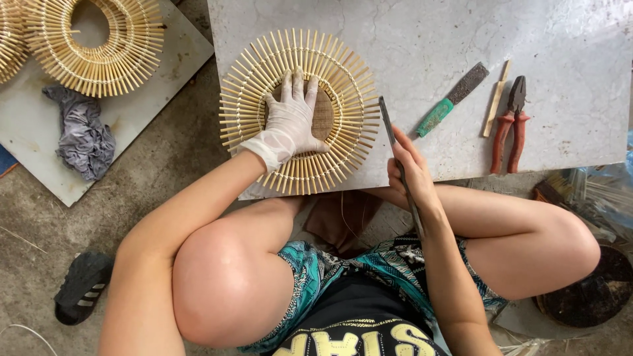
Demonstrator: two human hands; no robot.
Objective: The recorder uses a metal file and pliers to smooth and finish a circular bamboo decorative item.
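A round ring of bamboo sticks [300,112] is laid flat on the pale grey surface [422,39], close to its near edge. The left hand [290,118], covered by a white glove, is pressed down on the middle of the ring, its fingers [298,82] spread wide and flat over the woven brown centre. The right hand [412,171] is bare and is held just beside the ring's right rim; its fingers are closed around a long thin dark metal blade [395,158], which is pointed away from the body, its tip seen close to the outer stick ends, though contact cannot be told. Further right on the surface, well apart from the ring, a file with a green handle [452,100], a slim wooden stick [496,99] and a pair of red-handled pliers [510,125] are laid side by side. On a second board at the upper left, another stick ring [99,43] and a crumpled grey cloth [82,135] are seen. A black sandal [80,287] is left on the concrete floor at the lower left, beside the bent left knee.
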